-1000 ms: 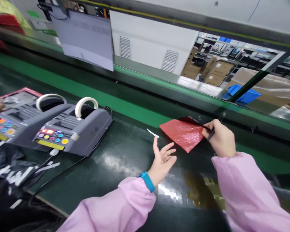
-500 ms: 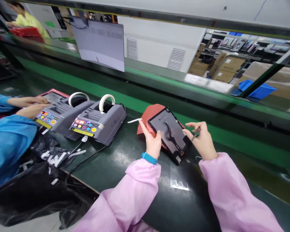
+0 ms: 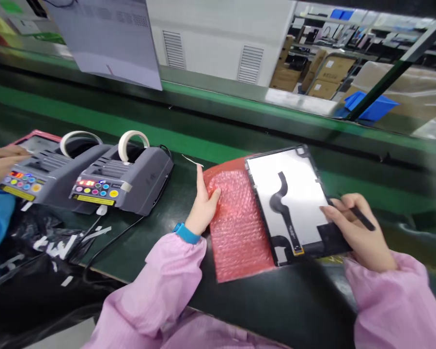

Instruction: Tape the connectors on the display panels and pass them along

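Note:
My left hand (image 3: 202, 208) grips the left edge of a red bubble-wrap bag (image 3: 238, 230) between thumb and fingers. A thin white tape strip (image 3: 192, 161) sticks out from its index fingertip. On the right, my right hand (image 3: 363, 235) pinches the right edge of a tablet screen (image 3: 305, 189), tilted with its silvery back up. A black flex cable (image 3: 286, 213) runs down that back. Dark tweezers (image 3: 363, 219) are also tucked in my right hand. The screen's left edge overlaps the bag's right side; whether any of it is inside the bag I cannot tell.
Two grey tape dispensers (image 3: 121, 182) with white tape rolls stand at the left, a cable (image 3: 109, 240) trailing from one. Beyond them a co-worker's hands (image 3: 3, 160) touch another red-edged item. A black bag (image 3: 51, 291) with tape scraps hangs at the table's front edge.
The screen has moved right, off the middle of the red bag, and its back now looks bright. The bag lies spread out in my left hand. My view has shifted right.

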`<state>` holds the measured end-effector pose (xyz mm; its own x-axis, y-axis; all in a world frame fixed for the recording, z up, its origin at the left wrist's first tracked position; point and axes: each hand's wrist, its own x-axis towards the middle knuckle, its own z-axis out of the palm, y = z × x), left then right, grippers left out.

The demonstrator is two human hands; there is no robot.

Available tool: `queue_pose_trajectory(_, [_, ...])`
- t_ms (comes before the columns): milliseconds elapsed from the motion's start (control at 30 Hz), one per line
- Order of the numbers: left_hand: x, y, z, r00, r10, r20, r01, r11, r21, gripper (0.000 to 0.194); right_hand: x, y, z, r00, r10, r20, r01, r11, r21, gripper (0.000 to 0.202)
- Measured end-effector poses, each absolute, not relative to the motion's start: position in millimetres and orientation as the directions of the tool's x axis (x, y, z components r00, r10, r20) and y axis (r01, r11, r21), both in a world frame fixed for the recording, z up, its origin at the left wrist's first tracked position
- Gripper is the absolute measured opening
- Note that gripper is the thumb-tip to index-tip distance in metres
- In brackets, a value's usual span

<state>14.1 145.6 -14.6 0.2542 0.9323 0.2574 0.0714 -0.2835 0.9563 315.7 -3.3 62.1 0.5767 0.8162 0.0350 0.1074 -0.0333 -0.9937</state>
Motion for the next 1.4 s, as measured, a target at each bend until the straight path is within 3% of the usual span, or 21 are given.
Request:
queue_pose_trajectory(133, [-1,131,-38,0.392,0.907,0.154,0.187,-0.243,0.952,0.093,318,-28,56,0.688,0.72,0.083,0.117,0.003,-0.993,0.056])
queue_pose_trajectory(267, [-8,111,-46,0.441,0.889,0.128,0.205,-0.239,0.949,0.093,285,-36,27,0.687,0.722,0.087,0.143,-0.018,-0.989,0.049])
queue_pose_trajectory(367, [-16,96,-41,0.396,0.914,0.081,0.167,-0.158,0.973,0.092,250,-38,6,0.628,0.778,0.018,0.089,-0.048,-0.995,0.05])
queue_pose_trajectory(500, [-28,69,-34,0.223,0.975,-0.006,0.111,-0.019,0.994,0.076,212,-46,-13,0.54,0.841,-0.034,0.074,-0.088,-0.993,0.047])
queue_pose_trajectory(667, [-43,35,-40,0.109,0.99,0.085,0.11,-0.097,0.989,0.062,191,-56,-30,0.455,0.889,0.053,0.302,-0.098,-0.948,0.036])
queue_pose_trajectory(867, [-67,10,-28,0.251,0.922,0.294,0.222,-0.351,0.91,0.06,208,-62,-25,0.365,0.915,0.173,0.544,-0.059,-0.837,0.028])
queue_pose_trajectory(967, [-73,2,-21,0.484,0.792,0.371,0.252,-0.533,0.808,0.058,215,-80,-7,0.366,0.918,0.154,0.422,-0.017,-0.906,0.024])
queue_pose_trajectory(1067, [-71,-5,-24,0.649,0.643,0.406,0.209,-0.664,0.718,0.056,205,-104,2,0.324,0.946,0.016,0.145,-0.032,-0.989,0.04])
queue_pose_trajectory(1133, [-68,-8,-29,0.679,0.601,0.421,0.184,-0.695,0.695,0.061,191,-116,1,0.31,0.946,-0.091,0.015,-0.101,-0.995,0.042])
queue_pose_trajectory(1233, [-65,-12,-37,0.691,0.612,0.385,0.192,-0.668,0.719,0.072,170,-125,-7,0.359,0.914,-0.189,-0.088,-0.169,-0.982,0.026])
queue_pose_trajectory(1333, [-65,-14,-42,0.694,0.62,0.366,0.205,-0.657,0.725,0.078,157,-126,-14,0.359,0.913,-0.192,-0.117,-0.16,-0.98,0.009])
queue_pose_trajectory(1400, [-65,-14,-43,0.697,0.609,0.378,0.205,-0.674,0.709,0.079,155,-125,-17,0.355,0.918,-0.177,-0.104,-0.149,-0.983,0.01])
